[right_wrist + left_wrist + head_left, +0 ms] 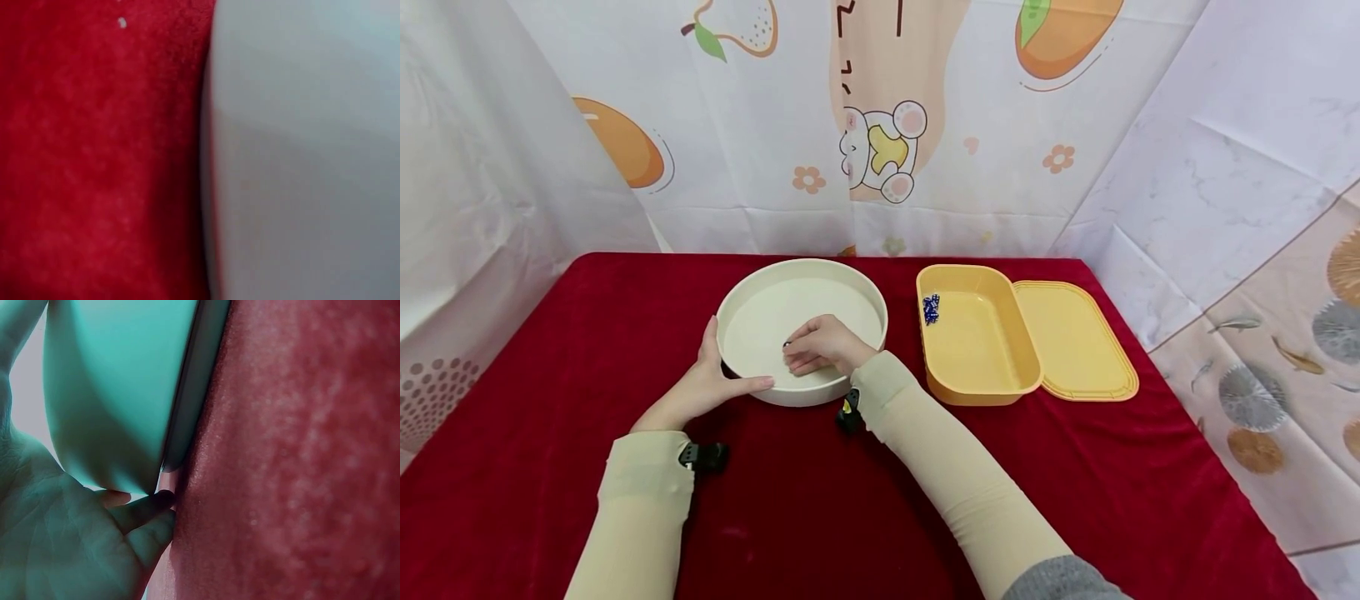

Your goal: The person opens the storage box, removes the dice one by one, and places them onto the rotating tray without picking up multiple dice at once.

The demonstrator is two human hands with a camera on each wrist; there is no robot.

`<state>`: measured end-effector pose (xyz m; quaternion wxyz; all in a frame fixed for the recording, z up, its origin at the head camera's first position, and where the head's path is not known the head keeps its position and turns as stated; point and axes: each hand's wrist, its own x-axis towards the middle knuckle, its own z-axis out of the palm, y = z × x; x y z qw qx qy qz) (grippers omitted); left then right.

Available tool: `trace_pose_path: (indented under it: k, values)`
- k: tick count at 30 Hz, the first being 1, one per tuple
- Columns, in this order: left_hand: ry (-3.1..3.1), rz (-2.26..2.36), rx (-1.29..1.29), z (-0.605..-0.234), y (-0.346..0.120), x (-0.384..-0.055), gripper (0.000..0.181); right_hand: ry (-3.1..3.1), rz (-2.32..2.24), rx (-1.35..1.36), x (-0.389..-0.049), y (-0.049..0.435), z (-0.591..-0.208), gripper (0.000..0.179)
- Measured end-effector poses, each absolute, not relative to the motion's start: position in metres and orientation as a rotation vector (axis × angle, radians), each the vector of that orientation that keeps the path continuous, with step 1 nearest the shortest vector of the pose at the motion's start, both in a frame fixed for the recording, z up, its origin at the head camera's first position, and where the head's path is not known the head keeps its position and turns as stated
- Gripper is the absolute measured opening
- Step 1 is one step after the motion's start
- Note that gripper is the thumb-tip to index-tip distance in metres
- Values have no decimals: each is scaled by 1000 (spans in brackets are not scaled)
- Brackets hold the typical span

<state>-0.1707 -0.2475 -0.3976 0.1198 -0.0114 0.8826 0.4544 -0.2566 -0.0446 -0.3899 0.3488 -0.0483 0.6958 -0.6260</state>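
Observation:
A round cream tray [805,397] with a raised wall stands on the red cloth in the head view. My left hand [703,387] holds it by the near left side, thumb along the front wall and fingers round the left edge. The left wrist view shows that hand [69,531] with its fingertips low against the tray wall [119,394]. Inside the tray, my right hand [823,343] has its fingers bent together, pinching a small dark piece [787,343] that is mostly hidden. The right wrist view shows only the tray's outer wall [300,187] and cloth.
Right of the tray stands a yellow rectangular box [985,398], with several small blue dice [931,309] clustered at its left wall. A yellow lid [1078,342] lies flat beside it, partly behind its right edge. A patterned curtain [737,167] hangs behind the table.

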Motion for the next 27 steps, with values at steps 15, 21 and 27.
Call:
trace_pose_path:
  k: [15, 21, 27]
  values:
    - [2587, 1321, -36, -398, -247, -169, 137, 1836, -1590, -110, -257, -46, -390, 12]
    - [2581, 1327, -34, -396, -247, -170, 137, 1845, -1592, -96, -257, -47, -390, 12]
    - [2582, 1324, -30, -397, -247, -170, 137, 1848, -1600, -75, -256, -48, -391, 9]
